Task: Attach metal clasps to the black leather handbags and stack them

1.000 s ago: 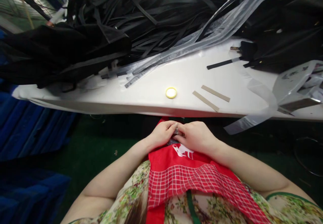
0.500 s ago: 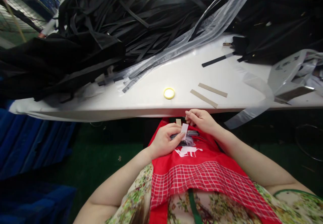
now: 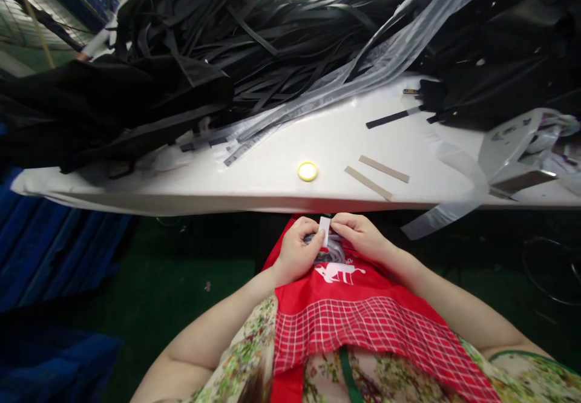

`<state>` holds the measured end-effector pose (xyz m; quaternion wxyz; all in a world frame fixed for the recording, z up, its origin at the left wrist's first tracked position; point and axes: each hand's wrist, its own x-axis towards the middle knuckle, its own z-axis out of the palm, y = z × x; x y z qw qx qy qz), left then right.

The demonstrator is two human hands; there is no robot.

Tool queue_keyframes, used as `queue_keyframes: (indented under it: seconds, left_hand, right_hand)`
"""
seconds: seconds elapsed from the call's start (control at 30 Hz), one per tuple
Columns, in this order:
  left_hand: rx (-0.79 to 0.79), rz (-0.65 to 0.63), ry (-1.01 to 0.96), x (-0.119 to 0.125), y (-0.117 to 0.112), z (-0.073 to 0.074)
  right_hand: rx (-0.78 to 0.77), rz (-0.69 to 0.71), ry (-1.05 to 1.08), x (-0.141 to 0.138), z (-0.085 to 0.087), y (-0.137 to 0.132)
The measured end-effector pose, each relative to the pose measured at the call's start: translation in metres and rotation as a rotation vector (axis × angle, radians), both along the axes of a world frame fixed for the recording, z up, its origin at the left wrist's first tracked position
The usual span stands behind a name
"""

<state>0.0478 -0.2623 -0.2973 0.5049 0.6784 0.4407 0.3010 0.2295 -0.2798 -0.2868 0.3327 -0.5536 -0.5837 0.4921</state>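
Both hands rest in my lap on a red apron (image 3: 345,306), just below the table edge. My left hand (image 3: 297,249) is closed around a small dark strip piece (image 3: 333,250) with a white paper tab (image 3: 324,230) sticking up from it. My right hand (image 3: 361,235) pinches the same tab and strip from the right side. The two hands touch each other at the fingertips. What lies under the fingers is mostly hidden.
A white table (image 3: 272,173) carries a yellow lid (image 3: 307,171), two tan strips (image 3: 376,176), a black strip (image 3: 393,117), a large heap of black straps (image 3: 254,34) and clear plastic bands (image 3: 372,64). Blue crates (image 3: 49,252) stand at the left on a green floor.
My hands were together, then the right hand pulled away toward the table edge, exposing a white tab. Now it is back at the left hand, pinching the tab.
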Motion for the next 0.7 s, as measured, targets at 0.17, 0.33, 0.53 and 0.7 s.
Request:
queue_keyframes:
  seconds: [0.17, 0.33, 0.53, 0.7]
  left_hand:
    - [-0.006, 0.056, 0.059, 0.003, -0.002, 0.002]
    - [0.021, -0.002, 0.084, 0.002, -0.002, 0.008]
    - [-0.391, -0.350, 0.023, -0.008, 0.013, 0.007]
    - [-0.713, -0.364, -0.291, -0.012, 0.024, 0.009]
  right_hand:
    - [-0.075, 0.037, -0.060, 0.007, 0.008, 0.004]
    - [-0.140, 0.074, -0.055, 0.006, 0.008, 0.004]
    - [0.431, 0.343, -0.535, 0.005, 0.015, -0.006]
    - [0.658, 0.484, -0.731, 0.010, 0.013, -0.028]
